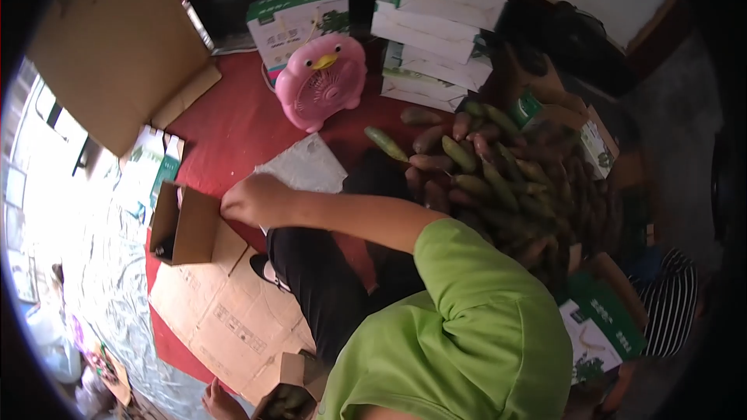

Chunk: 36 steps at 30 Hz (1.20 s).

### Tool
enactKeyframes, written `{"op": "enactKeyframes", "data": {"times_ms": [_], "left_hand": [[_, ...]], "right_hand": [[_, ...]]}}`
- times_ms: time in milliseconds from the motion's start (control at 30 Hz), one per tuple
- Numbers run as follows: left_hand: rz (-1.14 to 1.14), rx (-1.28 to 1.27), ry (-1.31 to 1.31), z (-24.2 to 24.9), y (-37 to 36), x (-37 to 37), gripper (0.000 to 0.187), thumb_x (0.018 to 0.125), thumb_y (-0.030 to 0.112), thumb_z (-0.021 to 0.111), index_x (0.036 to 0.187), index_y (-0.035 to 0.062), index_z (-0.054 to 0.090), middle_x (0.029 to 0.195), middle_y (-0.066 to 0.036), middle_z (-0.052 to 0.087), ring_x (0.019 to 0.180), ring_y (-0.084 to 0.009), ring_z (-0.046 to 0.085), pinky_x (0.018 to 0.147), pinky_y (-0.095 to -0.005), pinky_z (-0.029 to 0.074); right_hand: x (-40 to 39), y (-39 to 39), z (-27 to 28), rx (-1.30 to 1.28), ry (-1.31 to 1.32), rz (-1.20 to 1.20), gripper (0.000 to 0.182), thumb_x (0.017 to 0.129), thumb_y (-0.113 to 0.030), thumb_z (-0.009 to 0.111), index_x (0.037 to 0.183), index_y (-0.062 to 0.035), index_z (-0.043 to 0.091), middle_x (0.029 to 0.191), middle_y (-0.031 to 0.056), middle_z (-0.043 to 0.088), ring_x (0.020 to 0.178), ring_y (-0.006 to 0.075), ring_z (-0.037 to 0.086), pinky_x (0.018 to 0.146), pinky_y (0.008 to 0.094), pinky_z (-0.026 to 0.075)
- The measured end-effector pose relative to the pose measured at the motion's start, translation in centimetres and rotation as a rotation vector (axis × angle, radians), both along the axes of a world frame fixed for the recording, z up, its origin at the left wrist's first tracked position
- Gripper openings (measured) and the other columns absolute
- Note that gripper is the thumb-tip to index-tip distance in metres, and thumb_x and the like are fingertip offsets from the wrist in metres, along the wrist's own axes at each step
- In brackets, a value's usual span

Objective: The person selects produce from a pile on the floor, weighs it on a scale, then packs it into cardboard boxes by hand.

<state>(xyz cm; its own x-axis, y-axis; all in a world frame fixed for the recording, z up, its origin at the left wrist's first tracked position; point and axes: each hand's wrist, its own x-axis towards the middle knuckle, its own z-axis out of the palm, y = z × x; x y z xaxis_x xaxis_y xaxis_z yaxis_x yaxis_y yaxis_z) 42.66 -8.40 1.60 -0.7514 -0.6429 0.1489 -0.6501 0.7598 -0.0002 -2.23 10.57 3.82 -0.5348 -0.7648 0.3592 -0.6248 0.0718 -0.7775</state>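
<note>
My right hand point(250, 199) reaches across to the left, its fingers curled beside the upper right edge of an upright cardboard box point(196, 225); what they hold, if anything, is hidden. Beneath that box lies a flattened cardboard sheet point(226, 319). At the bottom edge my left hand point(221, 402) shows in part, fingers a little apart, with nothing visible in it. Just right of it stands an open carton point(292, 369) with dark greenish produce inside. A pale grey flat piece point(310, 163) lies behind my right hand.
A pink fan point(323, 84) stands before a green-and-white box point(299, 22). White boxes point(436, 35) are stacked beside it. A large pile of long green and reddish tubers point(498, 179) covers the right. Someone in striped clothing point(671, 303) is at far right, near another green-and-white box point(599, 327).
</note>
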Motion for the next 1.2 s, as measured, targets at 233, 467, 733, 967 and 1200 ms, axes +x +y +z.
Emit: {"op": "enactKeyframes", "data": {"times_ms": [233,467,733,967,1200], "left_hand": [[-0.362,0.136,0.101,0.8,4.0,-18.4,0.020,0.084,0.004,0.055,0.100,0.0066,0.067,0.096,-0.010,0.064,0.093,-0.0263,0.060,0.103,-0.0455,0.034],[-0.795,0.306,0.291,4.1,13.1,-34.8,0.018,0.081,0.003,0.057,0.094,0.0069,0.068,0.094,-0.011,0.065,0.096,-0.0265,0.060,0.101,-0.0461,0.036],[-1.113,0.534,0.210,1.3,19.5,-44.2,0.025,0.075,0.003,0.060,0.098,0.0113,0.067,0.095,-0.006,0.064,0.095,-0.0260,0.060,0.098,-0.0478,0.040],[-0.915,0.806,0.135,-5.0,18.1,-46.0,0.019,0.076,-0.001,0.060,0.092,0.0031,0.069,0.086,-0.014,0.066,0.085,-0.0310,0.062,0.081,-0.0381,0.047],[-0.936,0.823,0.095,-4.0,18.7,-46.0,0.019,0.081,-0.004,0.058,0.097,-0.0004,0.067,0.087,-0.016,0.064,0.081,-0.0291,0.063,0.073,-0.0352,0.049]], "right_hand": [[-10.9,18.7,-6.0,0.035,-0.107,-0.661,0.022,0.082,-0.028,0.061,0.088,-0.0085,0.070,0.088,0.0147,0.067,0.081,0.0312,0.065,0.072,0.0396,0.051],[-15.5,29.2,-11.5,-0.179,-0.759,-0.956,0.021,0.087,-0.025,0.061,0.095,-0.0057,0.064,0.070,0.0011,0.059,0.058,0.0108,0.053,0.049,0.0256,0.041],[-27.0,29.7,-10.0,-0.412,-0.397,-1.028,0.022,0.083,-0.021,0.062,0.083,0.0016,0.062,0.065,0.0052,0.058,0.059,0.0136,0.054,0.053,0.0301,0.042],[-25.3,30.5,-11.7,-0.260,-0.284,-1.068,0.025,0.082,-0.024,0.063,0.090,0.0000,0.065,0.075,0.0117,0.065,0.069,0.0216,0.061,0.066,0.0337,0.048],[-12.2,38.3,-10.9,0.136,-0.239,-1.250,0.023,0.082,-0.024,0.062,0.095,-0.0053,0.067,0.086,0.0132,0.067,0.079,0.0268,0.065,0.072,0.0359,0.050]]}}
